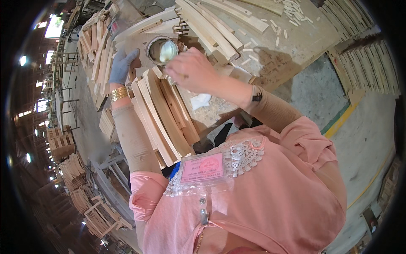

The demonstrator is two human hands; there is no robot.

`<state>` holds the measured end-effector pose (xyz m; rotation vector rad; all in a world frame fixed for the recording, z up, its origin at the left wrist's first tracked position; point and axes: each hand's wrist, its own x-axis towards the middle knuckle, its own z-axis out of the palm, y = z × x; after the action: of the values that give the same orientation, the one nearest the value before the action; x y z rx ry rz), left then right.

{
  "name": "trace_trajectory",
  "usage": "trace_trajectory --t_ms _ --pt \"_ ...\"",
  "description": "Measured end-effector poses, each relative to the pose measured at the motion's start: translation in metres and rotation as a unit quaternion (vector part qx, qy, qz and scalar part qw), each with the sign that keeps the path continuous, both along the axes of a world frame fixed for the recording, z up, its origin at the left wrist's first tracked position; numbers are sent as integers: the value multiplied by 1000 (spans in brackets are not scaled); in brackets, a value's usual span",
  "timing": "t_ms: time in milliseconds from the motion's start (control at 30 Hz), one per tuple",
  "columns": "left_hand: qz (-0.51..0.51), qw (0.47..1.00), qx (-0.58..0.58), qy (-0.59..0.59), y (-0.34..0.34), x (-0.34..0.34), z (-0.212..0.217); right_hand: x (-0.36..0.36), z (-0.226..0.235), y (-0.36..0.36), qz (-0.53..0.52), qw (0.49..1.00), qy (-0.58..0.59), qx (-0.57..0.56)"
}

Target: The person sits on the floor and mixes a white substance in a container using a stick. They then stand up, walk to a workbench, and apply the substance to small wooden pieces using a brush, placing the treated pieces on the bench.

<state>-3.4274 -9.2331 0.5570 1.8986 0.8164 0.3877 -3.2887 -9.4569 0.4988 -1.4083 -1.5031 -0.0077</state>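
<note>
Hands: left (122,65) spread on slats (163,114) | right (190,67) pinching brush, axis hidden

Small wooden dowel pegs (292,12) scattered at the desk's (296,42) top centre-right, stacked flat slats (372,63) at right edge, yellow floor line (338,122) at mid-right, slat bundles (74,169) at lower left, white rag (199,100) at centre

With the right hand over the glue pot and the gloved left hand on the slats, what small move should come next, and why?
Probably bring the right hand back from the round pot of white glue to the curved wooden slats below it. The gloved left hand rests at their far end, seemingly steadying them.
</note>
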Motion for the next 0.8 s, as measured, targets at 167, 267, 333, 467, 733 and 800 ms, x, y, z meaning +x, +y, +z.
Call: trace_trajectory --t_ms 167,267,333,467,733,800 --pt "0 1000 20 -24 -1 -2 -5 17 10 -1 -38 998 -17 -43" --pt "-14 999 37 1 7 -5 -5 -1 1 0 -14 996 91 13" --pt "-16 999 41 2 8 -4 -7 -7 1 5 -9 982 175 69" --pt "-17 999 36 -13 4 -3 -6 -5 11 13 -50 968 223 104" --pt "-23 999 22 -17 -1 -2 0 -9 -7 -7 21 958 285 -11" --pt "-25 999 28 4 1 -9 -3 15 5 -14 4 972 227 -53"
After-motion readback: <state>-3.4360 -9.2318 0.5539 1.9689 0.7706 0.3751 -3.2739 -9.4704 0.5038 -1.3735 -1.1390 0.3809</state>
